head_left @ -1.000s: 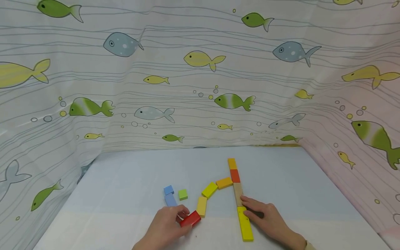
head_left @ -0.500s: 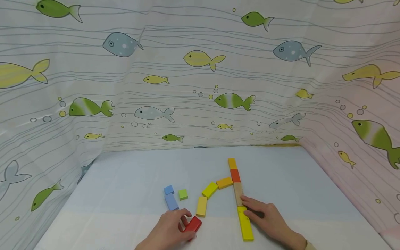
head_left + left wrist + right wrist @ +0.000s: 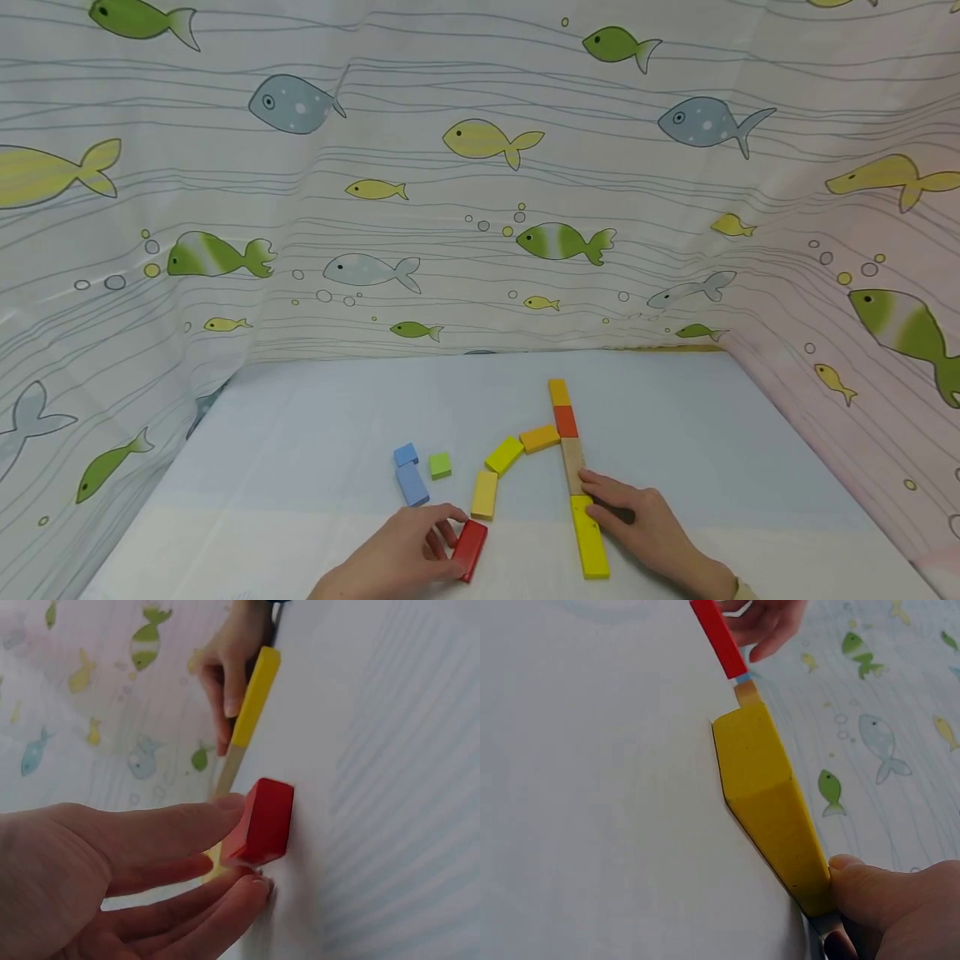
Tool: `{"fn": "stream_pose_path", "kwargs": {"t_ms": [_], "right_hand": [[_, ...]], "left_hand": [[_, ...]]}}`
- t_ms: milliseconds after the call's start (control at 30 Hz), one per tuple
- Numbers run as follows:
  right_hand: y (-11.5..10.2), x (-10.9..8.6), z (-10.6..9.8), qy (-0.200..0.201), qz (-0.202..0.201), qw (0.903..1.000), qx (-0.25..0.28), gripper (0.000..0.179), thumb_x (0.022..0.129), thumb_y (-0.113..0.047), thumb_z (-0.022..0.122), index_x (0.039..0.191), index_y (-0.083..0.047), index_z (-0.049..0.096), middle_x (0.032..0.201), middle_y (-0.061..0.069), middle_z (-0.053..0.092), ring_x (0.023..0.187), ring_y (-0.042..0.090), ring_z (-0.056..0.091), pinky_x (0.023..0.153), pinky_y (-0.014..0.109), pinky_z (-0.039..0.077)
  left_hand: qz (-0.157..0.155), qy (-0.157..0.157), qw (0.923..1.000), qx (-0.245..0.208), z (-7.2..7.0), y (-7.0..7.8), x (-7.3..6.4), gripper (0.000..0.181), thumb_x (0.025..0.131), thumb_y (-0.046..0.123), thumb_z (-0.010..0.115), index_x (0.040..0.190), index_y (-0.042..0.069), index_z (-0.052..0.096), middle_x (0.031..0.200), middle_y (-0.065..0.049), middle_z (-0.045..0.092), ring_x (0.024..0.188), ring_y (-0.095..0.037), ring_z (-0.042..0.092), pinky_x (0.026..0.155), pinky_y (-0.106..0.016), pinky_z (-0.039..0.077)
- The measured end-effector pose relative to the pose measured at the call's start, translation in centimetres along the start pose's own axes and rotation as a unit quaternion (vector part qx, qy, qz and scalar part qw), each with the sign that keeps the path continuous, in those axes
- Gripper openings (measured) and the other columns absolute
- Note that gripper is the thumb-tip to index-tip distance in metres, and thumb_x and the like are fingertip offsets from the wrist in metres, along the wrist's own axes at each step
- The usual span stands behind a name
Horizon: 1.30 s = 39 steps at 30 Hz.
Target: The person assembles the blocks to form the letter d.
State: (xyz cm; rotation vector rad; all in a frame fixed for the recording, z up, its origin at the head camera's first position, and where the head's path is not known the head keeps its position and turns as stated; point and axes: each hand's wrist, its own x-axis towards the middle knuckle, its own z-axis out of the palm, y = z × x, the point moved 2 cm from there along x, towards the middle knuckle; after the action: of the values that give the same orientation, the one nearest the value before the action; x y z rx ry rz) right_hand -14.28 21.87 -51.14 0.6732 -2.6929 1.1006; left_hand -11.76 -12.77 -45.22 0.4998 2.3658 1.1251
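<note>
Head view: the left hand point(image 3: 401, 546) pinches the red block point(image 3: 470, 550); overshooting could jolt the cream block point(image 3: 484, 496) ahead. The right hand point(image 3: 651, 527) rests uncurled.

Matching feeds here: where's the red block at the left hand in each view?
Head: red block low, near mid-width, at the left hand's fingertips.
Left wrist: red block just right of centre.
Right wrist: red block at the top edge, near mid-width.
Shared landmark: long yellow block, right of the red one in head, above it in left wrist, below in right wrist.
</note>
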Motion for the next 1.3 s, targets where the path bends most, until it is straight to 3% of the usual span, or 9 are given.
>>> {"fn": "stream_pose_path", "kwargs": {"t_ms": [167, 300, 1300], "right_hand": [[-0.1, 0.1, 0.0, 0.003, -0.004, 1.0, 0.0, 0.039, 0.094, -0.04, 0.066, 0.128, -0.019, 0.069, 0.134, -0.013, 0.063, 0.122, 0.015, 0.062, 0.095, 0.029, 0.054], [0.0, 0.0, 0.0, 0.007, -0.011, 0.9999, -0.004, 0.039, 0.094, -0.039, 0.066, 0.127, -0.019, 0.07, 0.134, -0.013, 0.063, 0.121, 0.014, 0.062, 0.095, 0.029, 0.055], [0.1, -0.1, 0.1, 0.013, -0.018, 0.9997, -0.007, 0.038, 0.094, -0.039, 0.067, 0.128, -0.021, 0.07, 0.133, -0.013, 0.063, 0.121, 0.014, 0.063, 0.094, 0.028, 0.055]], "left_hand": [[0.041, -0.014, 0.9991, 0.001, -0.8, -0.7, 0.0, 0.04, 0.082, 0.018, 0.081, 0.119, 0.017, 0.068, 0.1, 0.013, 0.066, 0.085, -0.004, 0.06, 0.076, -0.021, 0.054], [0.053, -0.018, 0.9985, 0.003, -0.7, -0.9, 0.2, 0.039, 0.082, 0.017, 0.081, 0.119, 0.017, 0.069, 0.103, 0.014, 0.066, 0.086, -0.003, 0.06, 0.079, -0.02, 0.054], [0.04, -0.002, 0.9988, 0.027, 0.2, -0.6, 0.7, 0.049, 0.08, 0.03, 0.084, 0.127, 0.022, 0.07, 0.094, 0.012, 0.06, 0.082, -0.004, 0.054, 0.067, -0.019, 0.049]]}}
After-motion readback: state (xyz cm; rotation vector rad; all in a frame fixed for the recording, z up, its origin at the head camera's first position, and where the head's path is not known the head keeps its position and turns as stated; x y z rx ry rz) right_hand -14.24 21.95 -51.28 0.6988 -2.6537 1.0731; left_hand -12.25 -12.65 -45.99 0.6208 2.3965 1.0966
